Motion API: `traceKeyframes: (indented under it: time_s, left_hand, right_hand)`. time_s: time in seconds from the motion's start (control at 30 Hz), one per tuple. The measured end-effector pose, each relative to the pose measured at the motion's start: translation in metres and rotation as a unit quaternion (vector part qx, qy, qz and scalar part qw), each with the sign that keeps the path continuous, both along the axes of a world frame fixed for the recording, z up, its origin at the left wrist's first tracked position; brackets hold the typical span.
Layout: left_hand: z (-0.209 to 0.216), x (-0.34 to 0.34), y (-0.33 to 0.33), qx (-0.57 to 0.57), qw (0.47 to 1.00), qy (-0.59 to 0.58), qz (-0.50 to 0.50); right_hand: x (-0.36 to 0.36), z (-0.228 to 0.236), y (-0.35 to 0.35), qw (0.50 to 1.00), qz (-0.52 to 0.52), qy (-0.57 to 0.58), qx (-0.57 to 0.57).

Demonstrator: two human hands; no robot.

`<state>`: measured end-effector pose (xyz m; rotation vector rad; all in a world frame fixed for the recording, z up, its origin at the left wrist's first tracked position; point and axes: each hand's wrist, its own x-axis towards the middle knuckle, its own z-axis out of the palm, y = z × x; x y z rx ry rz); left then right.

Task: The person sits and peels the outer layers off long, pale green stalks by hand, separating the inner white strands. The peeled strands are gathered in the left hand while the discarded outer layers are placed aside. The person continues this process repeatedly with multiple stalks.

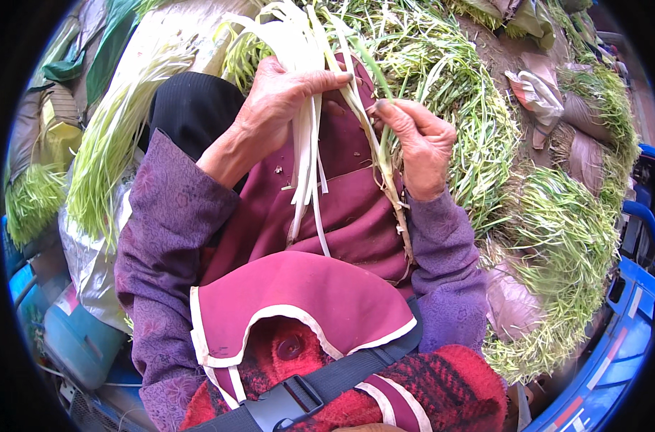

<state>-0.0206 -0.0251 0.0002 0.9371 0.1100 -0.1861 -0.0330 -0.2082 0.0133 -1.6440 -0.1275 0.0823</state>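
Observation:
My left hand [280, 101] grips a bunch of long pale green-white leek stalks [306, 155], whose white ends hang down over my maroon apron [342, 216]. My right hand [421, 147] pinches a single stalk [388, 183] with brown, dry skin trailing down from it. Both hands are held close together above my lap. Purple sleeves cover both forearms.
Heaps of green stalks [558, 237] lie on the right and ahead. A cleaned pale bundle [115, 137] rests at the left on plastic sheeting [90, 266]. Blue crates [615, 353] stand at the right edge, a blue container [79, 338] at lower left. Crumpled bags [536, 90] lie upper right.

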Motion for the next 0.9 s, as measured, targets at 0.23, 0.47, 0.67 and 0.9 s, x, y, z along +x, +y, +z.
traceKeyframes:
  time_s: [0.23, 0.47, 0.67, 0.9]
  left_hand:
    - [0.001, 0.011, 0.016, -0.01, 0.997, 0.063, 0.039]
    - [0.002, 0.007, 0.02, -0.011, 0.998, -0.012, 0.056]
    - [0.009, 0.002, 0.009, -0.05, 0.997, -0.034, 0.048]
    - [0.007, 0.002, -0.001, -0.05, 0.998, -0.026, -0.01]
  right_hand:
    - [-0.023, 0.011, -0.054, 0.867, 0.042, 0.119, 0.481]
    - [-0.104, -0.047, -0.19, 0.959, -0.245, 0.11, -0.095]
    - [-0.084, -0.036, -0.186, 0.847, -0.127, 0.078, -0.511]
    - [0.001, -0.01, -0.028, 0.908, 0.026, -0.291, -0.301]
